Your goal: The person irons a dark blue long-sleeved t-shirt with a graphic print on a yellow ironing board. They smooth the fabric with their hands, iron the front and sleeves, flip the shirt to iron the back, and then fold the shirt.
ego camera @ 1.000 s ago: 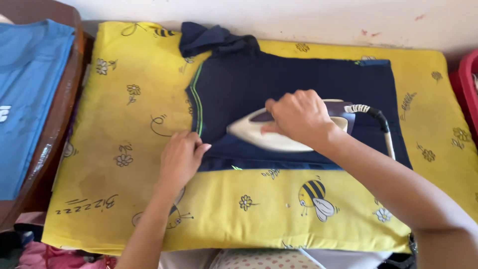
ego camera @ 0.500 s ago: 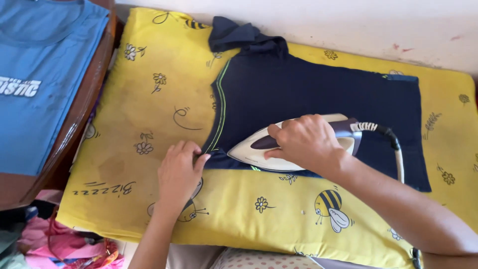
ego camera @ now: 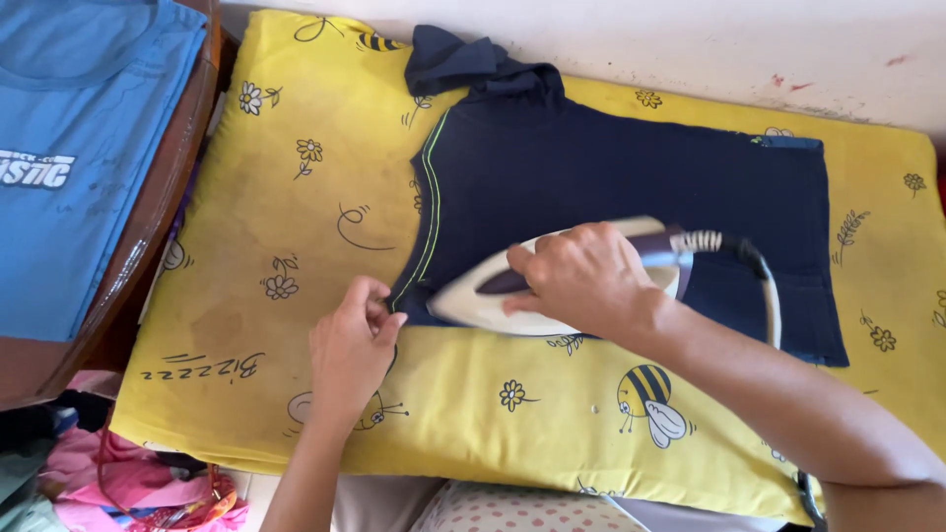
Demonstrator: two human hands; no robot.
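The right hand (ego camera: 581,281) wraps the handle of a white iron (ego camera: 552,286), fingers clenched around the dark grip, the soleplate flat on the lower edge of a navy shirt (ego camera: 611,167). The left hand (ego camera: 350,345) pinches the shirt's bottom-left corner between thumb and fingertips, pulling it taut just beside the iron's pointed nose.

The shirt lies spread on a yellow sheet (ego camera: 296,227) printed with bees and flowers — a padded surface against a pale wall (ego camera: 690,39). Its upper end is bunched in a crumpled heap near the wall; a thin green stripe runs down its left edge. The iron's cord (ego camera: 759,286) loops off the handle's rear and runs down toward the near edge.

By its look the iron is heavy, rigid and hot underneath — the handle is the only safe hold. The shirt is light, soft and limp; it would likely wrinkle or slide unless pinned at an edge, as the left hand does now.

No container shows. At left, a blue shirt (ego camera: 69,148) lies folded on a brown wooden table (ego camera: 148,246); below it, pink cloth (ego camera: 89,493) lies in a heap.
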